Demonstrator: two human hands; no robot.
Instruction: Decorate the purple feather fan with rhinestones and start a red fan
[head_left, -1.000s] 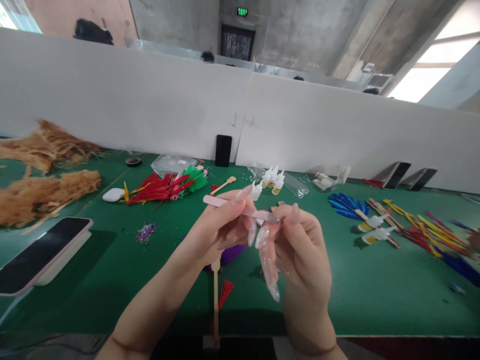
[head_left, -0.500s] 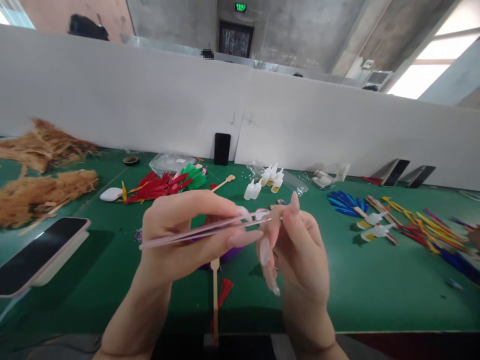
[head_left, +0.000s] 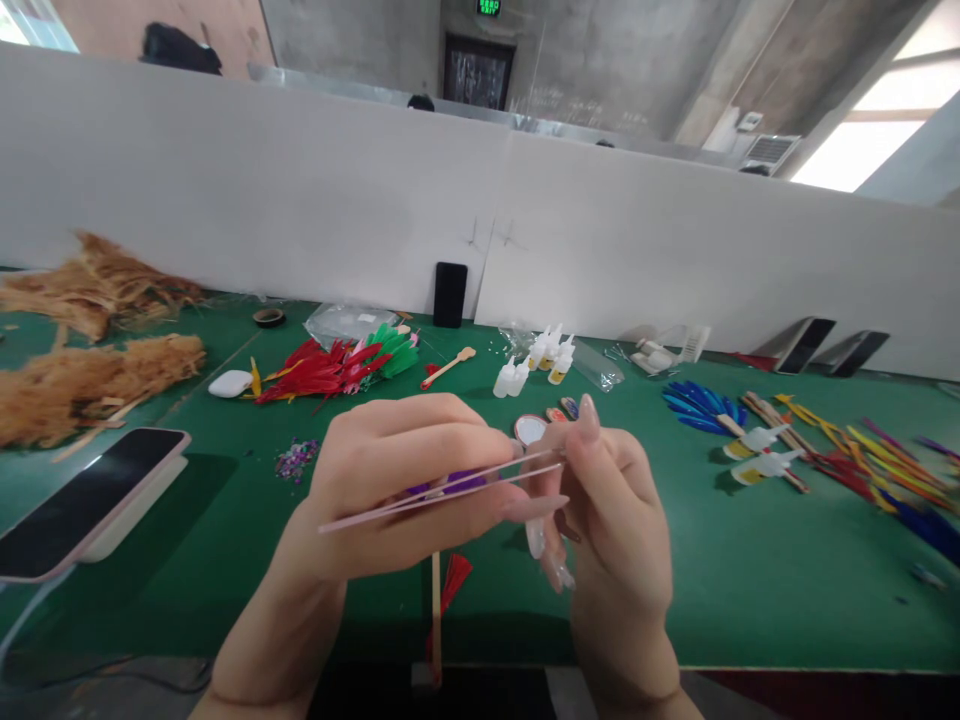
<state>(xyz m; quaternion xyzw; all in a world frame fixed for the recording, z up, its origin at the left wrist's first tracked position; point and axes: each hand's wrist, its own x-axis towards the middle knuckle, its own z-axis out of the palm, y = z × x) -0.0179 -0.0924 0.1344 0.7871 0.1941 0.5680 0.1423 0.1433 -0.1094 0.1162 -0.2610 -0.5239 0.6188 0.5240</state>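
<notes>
Pink tweezers (head_left: 405, 505) lie between the thumb and fingers of my left hand (head_left: 405, 480), their tips pointing right. My right hand (head_left: 619, 500) is closed in a pinch, thumb against forefinger, right at the tweezer tips. Whatever the pinch holds is too small to make out. Beneath my left hand, partly hidden, is something purple (head_left: 469, 483) on the table. A thin wooden stick (head_left: 436, 610) with a red tassel (head_left: 454, 580) beside it runs down towards the table's front edge. Just behind my hands lies a small round white disc (head_left: 529, 430).
Several white glue bottles (head_left: 551, 350) stand at the back, and two more lie near blue feathers (head_left: 697, 405) on the right. Red feathers (head_left: 319, 370), purple sequins (head_left: 297, 458), brown fibre (head_left: 97, 390) and a phone (head_left: 90, 495) are on the left. A white partition (head_left: 337, 200) bounds the back.
My left hand has moved a little right and the tweezer tips now reach the right hand's pinched fingertips. The view has shifted slightly, uncovering the sequins and the white disc.
</notes>
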